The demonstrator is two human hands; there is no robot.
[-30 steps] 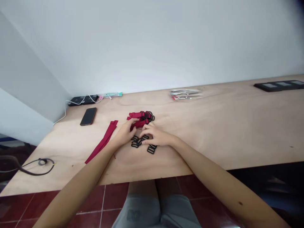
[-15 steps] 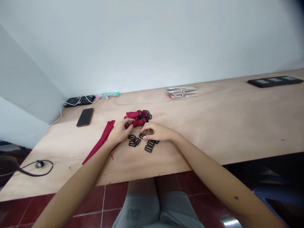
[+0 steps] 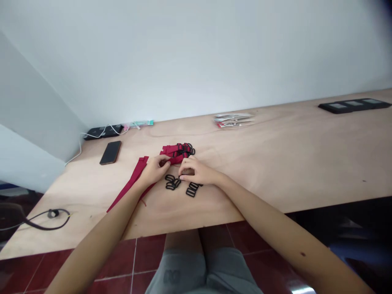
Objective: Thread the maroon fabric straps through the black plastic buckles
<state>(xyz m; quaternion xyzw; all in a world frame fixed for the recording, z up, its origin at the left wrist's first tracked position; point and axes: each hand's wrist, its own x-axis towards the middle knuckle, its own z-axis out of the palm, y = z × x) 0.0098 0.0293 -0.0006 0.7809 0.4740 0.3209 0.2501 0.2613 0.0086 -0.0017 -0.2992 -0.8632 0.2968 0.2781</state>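
My left hand [image 3: 155, 170] rests on the wooden table [image 3: 290, 163] with its fingers pinched on the end of a red strap [image 3: 171, 160]. My right hand [image 3: 196, 172] is curled just right of it, fingertips pinching a black buckle [image 3: 183, 176]. A pile of red straps fitted with black buckles [image 3: 179, 149] lies just beyond both hands. Loose black buckles [image 3: 172, 182] lie under and in front of my hands, with more of them [image 3: 192, 190] below my right hand. Plain red straps [image 3: 131, 183] stretch out to the left of my left hand.
A dark phone [image 3: 110, 152] lies at the back left, with a power strip [image 3: 102, 131] and white cable behind it. Flat packets [image 3: 234, 119] sit at the back centre, a black tray [image 3: 352, 105] at the far right. A black cable [image 3: 45, 218] loops at the left edge.
My hands drew slightly apart, then closed together again below the strap pile. My right hand has shifted a little left onto a loose buckle. The view tilted slightly.
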